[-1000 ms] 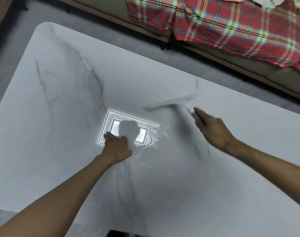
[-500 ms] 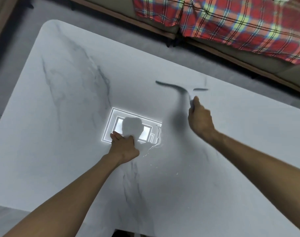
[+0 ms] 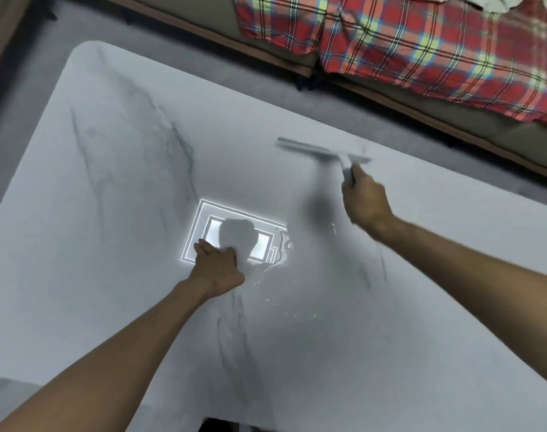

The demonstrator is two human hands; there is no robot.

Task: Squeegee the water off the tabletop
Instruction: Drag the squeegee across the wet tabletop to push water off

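On the far right part of the white, grey-veined marble-look tabletop (image 3: 116, 188), the right hand (image 3: 364, 202) is closed around the handle of a pale grey squeegee (image 3: 323, 151), whose long blade runs left to right just beyond the knuckles; the tool is motion-blurred, so whether the blade edge touches the surface cannot be told. A soft dark shadow lies on the table just left of this hand. Near the centre of the table, the left hand (image 3: 217, 266) rests knuckles-up with its fingers curled into a loose fist, pressed on the surface; whether it grips anything cannot be told. Directly beyond it a bright rectangular reflection of a ceiling light (image 3: 203, 232) gleams on the stone, partly covered by the shadow of the fist. Thin glinting rivulets and droplets of water (image 3: 278, 260) sit just right of the left hand and trail toward the near side. Beyond the table's far edge, a red plaid blanket (image 3: 406, 42) drapes over a low brown sofa (image 3: 297, 62).
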